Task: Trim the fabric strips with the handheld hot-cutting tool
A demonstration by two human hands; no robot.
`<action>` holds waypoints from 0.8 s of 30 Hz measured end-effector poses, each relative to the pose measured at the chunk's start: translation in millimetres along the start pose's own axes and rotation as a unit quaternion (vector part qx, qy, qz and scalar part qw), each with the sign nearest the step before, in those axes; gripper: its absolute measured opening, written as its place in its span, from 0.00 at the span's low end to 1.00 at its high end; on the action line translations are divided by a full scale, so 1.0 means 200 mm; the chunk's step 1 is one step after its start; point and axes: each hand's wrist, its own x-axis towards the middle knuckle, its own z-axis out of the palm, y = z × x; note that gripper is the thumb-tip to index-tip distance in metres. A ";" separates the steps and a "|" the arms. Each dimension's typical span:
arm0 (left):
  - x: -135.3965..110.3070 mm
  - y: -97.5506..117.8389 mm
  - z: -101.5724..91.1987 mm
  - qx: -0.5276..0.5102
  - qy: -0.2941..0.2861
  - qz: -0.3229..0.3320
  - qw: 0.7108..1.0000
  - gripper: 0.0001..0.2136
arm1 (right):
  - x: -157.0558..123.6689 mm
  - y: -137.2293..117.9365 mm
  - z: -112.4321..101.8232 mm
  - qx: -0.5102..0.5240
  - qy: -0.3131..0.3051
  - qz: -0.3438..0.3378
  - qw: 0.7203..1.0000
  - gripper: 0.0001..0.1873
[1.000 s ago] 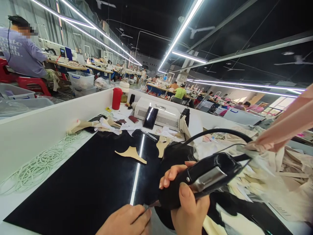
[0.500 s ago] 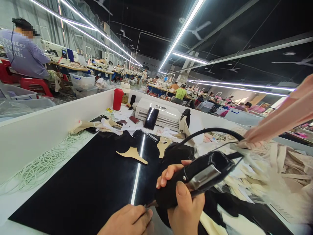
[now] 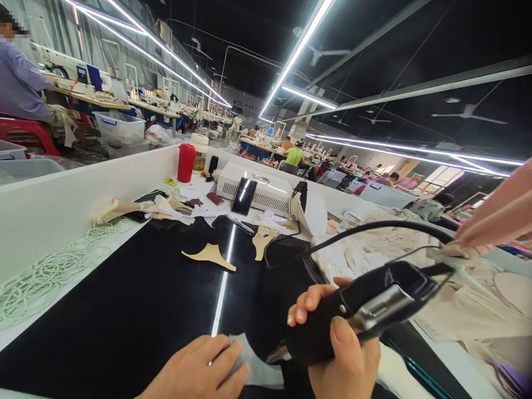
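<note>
At the near edge of the counter (image 3: 124, 310): both hands are right under the camera, on the glossy black top.
Right hand (image 3: 344, 360): fingers clamped round the fat black grip of a corded hand tool (image 3: 374, 302), thumb on top.
Tool axis: runs from upper right down to lower left. The cord (image 3: 374, 226) end is up toward the right edge, and the metal tip (image 3: 275, 354) points down-left at the counter.
Left hand (image 3: 199, 371): lying flat, fingers together and stretched out, pinning a small grey fabric piece (image 3: 255, 368) rather than gripping it.
Key gap: the grey piece lies just left of the tip, pretty much touching it, between the two hands. The left fingertips are just beside the tip too.
Further back: tan cut piece (image 3: 208, 255) mid-counter, white machine box (image 3: 257, 191) and red cup (image 3: 186, 162) at the far edge, pile of white string (image 3: 45, 271) along the left edge.
Right edge: somebody else's pink sleeve (image 3: 494, 221) reaches in above the cord.
</note>
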 end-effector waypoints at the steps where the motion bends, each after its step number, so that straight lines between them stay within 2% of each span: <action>1: 0.00 0.00 0.00 -0.001 -0.010 0.001 1.000 0.12 | -0.01 -0.01 -0.02 -0.006 0.007 0.003 1.000 0.17; 6: 0.02 -0.01 -0.03 -0.009 -0.039 0.008 0.999 0.17 | -0.06 -0.05 -0.05 -0.021 0.074 0.027 0.997 0.19; 10: 0.03 -0.02 -0.04 -0.003 -0.044 0.003 0.999 0.19 | -0.05 -0.04 -0.07 -0.013 0.077 0.014 0.997 0.18; 16: -0.01 -0.02 0.02 -0.005 0.033 0.009 0.999 0.22 | -0.04 0.03 -0.13 -0.036 0.034 -0.022 0.999 0.16; 21: 0.00 -0.02 -0.05 -0.017 -0.073 -0.014 0.997 0.22 | -0.05 0.03 -0.12 -0.031 0.034 -0.024 0.999 0.16; 24: 0.02 -0.02 -0.05 -0.017 -0.061 -0.004 0.998 0.24 | -0.05 0.03 -0.12 -0.037 0.033 -0.023 0.999 0.15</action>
